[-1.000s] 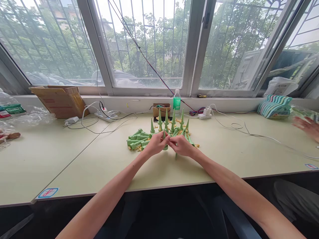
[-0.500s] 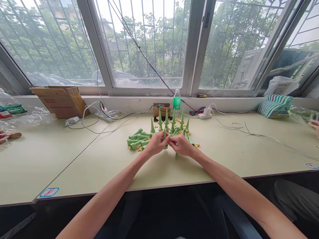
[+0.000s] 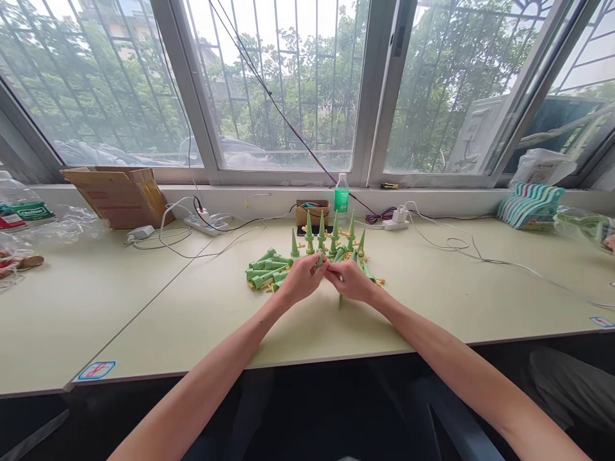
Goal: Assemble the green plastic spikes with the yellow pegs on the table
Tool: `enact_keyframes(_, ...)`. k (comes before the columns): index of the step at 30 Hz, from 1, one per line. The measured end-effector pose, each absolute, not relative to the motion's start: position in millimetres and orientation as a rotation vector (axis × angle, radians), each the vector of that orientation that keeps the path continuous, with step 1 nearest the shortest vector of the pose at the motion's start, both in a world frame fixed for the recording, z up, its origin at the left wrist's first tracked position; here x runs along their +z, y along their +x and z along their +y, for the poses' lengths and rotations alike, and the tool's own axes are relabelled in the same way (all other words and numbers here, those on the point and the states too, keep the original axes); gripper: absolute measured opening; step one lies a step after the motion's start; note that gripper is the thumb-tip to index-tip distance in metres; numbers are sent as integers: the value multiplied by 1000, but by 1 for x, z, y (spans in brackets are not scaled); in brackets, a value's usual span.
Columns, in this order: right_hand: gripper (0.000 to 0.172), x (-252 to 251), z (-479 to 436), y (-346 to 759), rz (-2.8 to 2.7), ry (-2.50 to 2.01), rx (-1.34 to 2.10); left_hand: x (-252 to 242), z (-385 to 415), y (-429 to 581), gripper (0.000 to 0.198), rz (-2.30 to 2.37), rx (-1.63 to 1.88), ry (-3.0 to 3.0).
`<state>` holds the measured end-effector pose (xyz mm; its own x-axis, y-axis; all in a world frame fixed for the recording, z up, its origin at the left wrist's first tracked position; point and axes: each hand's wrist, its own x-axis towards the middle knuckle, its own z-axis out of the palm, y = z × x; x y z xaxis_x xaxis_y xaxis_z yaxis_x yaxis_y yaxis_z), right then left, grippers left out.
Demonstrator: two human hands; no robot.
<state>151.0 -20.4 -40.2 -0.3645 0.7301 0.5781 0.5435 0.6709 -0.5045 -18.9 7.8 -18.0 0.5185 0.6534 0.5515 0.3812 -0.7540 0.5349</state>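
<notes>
My left hand (image 3: pixel 303 276) is closed around a green plastic plant watering spike (image 3: pixel 319 259), its top showing between thumb and fingers. Pressed up against it, my right hand (image 3: pixel 353 280) has its fingertips pinched where the two hands meet; whatever small part is there is hidden. A second green spike (image 3: pixel 341 301) pokes down below my right palm, seemingly held in that hand. Behind my hands several green spikes (image 3: pixel 309 234) with yellow valves stand upright. Green tubular pieces (image 3: pixel 263 278) lie heaped on the left, and more spikes with yellow parts (image 3: pixel 368 269) lie on the right.
A green-labelled bottle (image 3: pixel 341 194) and a small cardboard box (image 3: pixel 311 211) stand behind the spikes. Power strips (image 3: pixel 206 223) and white cables (image 3: pixel 456 243) lie along the back of the table (image 3: pixel 192 320). A larger carton (image 3: pixel 115 195) sits back left, a teal stack (image 3: pixel 531 205) back right.
The green spike in my left hand has tipped, its point no longer upright above the fingers. Both hands stay in nearly the same place. At the far right, another person's hand has drawn back.
</notes>
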Motion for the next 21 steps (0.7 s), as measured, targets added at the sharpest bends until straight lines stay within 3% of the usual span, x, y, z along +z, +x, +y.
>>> enact_keyframes(21,35,-36,-19,152,-1946,-1000,339,-19,4,-15,32,866,1254,2310)
